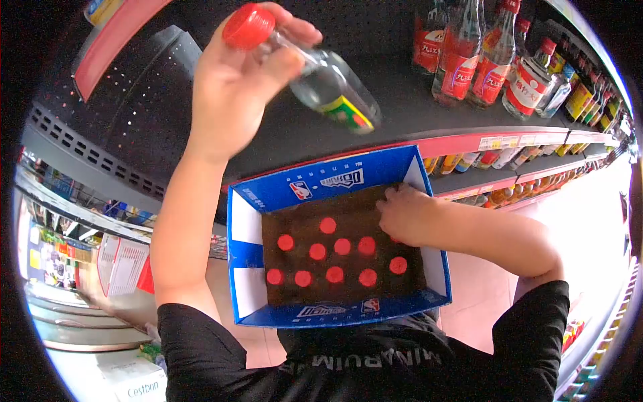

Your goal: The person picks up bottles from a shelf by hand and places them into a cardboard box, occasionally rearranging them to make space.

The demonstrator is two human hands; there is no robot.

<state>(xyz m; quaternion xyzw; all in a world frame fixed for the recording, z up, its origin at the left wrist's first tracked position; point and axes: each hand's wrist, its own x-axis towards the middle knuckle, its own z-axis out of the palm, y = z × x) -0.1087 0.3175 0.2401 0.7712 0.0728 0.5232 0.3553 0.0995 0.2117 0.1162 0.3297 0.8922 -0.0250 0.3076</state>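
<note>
My left hand [231,90] is raised above the shelf edge, wrapped round the neck of a clear glass bottle [328,84]. The bottle lies tilted, its red cap up at the left and its green-and-yellow label toward the lower right. Below is an open blue cardboard box [395,169] with white inner sides. Several red bottle caps [342,246] show inside it against a dark brown interior; the bottles under them are hard to see. My right hand [405,214] reaches into the box's back right corner with fingers curled down. A sliver of red shows under it; its grip is hidden.
A dark shelf [382,74] with a red front edge lies behind the box. Red-labelled bottles [459,74] stand on its right part, with more bottles beyond. Lower shelves [509,167] hold other bottles. At lower left is a white carton [137,382].
</note>
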